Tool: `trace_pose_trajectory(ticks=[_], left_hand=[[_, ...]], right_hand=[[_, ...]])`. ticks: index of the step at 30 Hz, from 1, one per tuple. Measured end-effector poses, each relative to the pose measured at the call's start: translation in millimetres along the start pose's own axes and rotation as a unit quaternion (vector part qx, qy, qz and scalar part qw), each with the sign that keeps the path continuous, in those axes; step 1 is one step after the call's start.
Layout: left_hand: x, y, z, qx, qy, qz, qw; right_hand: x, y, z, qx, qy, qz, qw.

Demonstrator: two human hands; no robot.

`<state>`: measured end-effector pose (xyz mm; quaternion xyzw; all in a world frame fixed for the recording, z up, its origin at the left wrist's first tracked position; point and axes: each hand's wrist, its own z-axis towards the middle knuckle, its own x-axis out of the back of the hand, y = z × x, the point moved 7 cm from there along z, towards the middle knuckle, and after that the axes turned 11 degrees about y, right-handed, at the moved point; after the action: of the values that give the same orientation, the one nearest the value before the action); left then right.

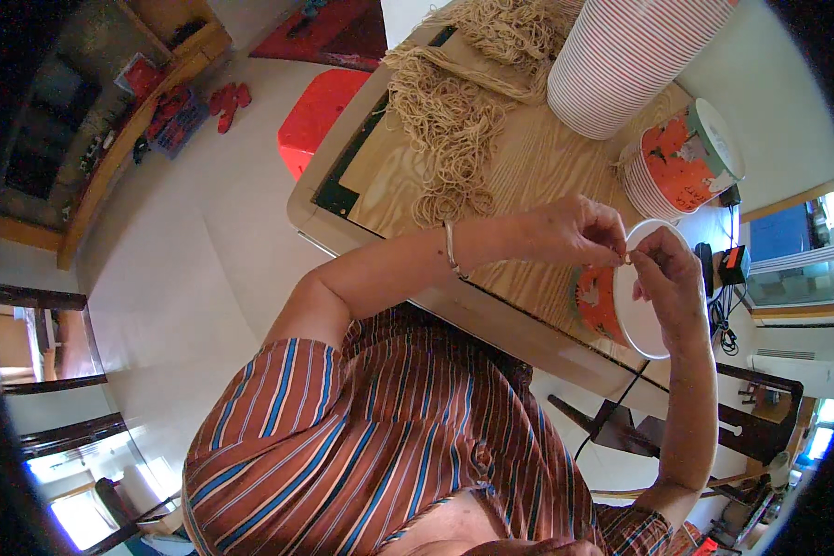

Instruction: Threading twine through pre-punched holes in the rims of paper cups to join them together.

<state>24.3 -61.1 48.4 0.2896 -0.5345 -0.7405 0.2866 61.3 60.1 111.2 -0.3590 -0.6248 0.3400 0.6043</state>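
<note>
My left hand (579,233) and my right hand (674,278) meet fingertip to fingertip over the open mouth of an orange paper bucket (600,304) with a white rim. Both are closed in a pinch. A tiny pale bit (628,259) shows between the fingertips, too small to name. The bucket is at the table's right side, and part of it is hidden behind my right hand. Beyond my left forearm, loose tan cords (454,139) lie heaped on the wood-grain table (528,176).
A tall stack of white cups with red rims (630,65) leans at the far right. Beside it, more orange and green paper buckets (672,167) are nested. Black cables (725,320) hang near a black adapter (734,266). A red stool (320,116) stands left of the table.
</note>
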Motion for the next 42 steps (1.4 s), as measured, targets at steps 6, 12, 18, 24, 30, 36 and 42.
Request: trace_pose_trajectory(ticks=[6,12,18,24,30,36,42], left_hand=[[3,-2,-4,-0.011,0.029,0.017,0.999],[5,-9,-8,0.042,0.036,-0.037,0.998],[8,-8,-14,0.031,0.055,0.005,0.998],[8,-18,-22,-0.026,0.053,0.047,0.997],[5,-24,-25,0.026,0.082,0.034,0.996],[11,3,-28,-0.013,0.136,0.093,0.986],[5,22,-30,-0.030,0.137,0.120,0.983]], right_hand=[[-3,12,-2,-0.038,-0.013,0.055,0.998],[-2,16,-3,-0.062,-0.008,0.080,0.995],[-3,19,-6,-0.057,-0.011,0.123,0.991],[-6,5,-15,-0.027,-0.005,0.114,0.993],[-8,3,-15,0.020,-0.007,0.065,0.998],[-7,-7,-13,0.073,-0.012,-0.028,0.997],[-9,-6,-9,0.067,-0.007,-0.030,0.997]])
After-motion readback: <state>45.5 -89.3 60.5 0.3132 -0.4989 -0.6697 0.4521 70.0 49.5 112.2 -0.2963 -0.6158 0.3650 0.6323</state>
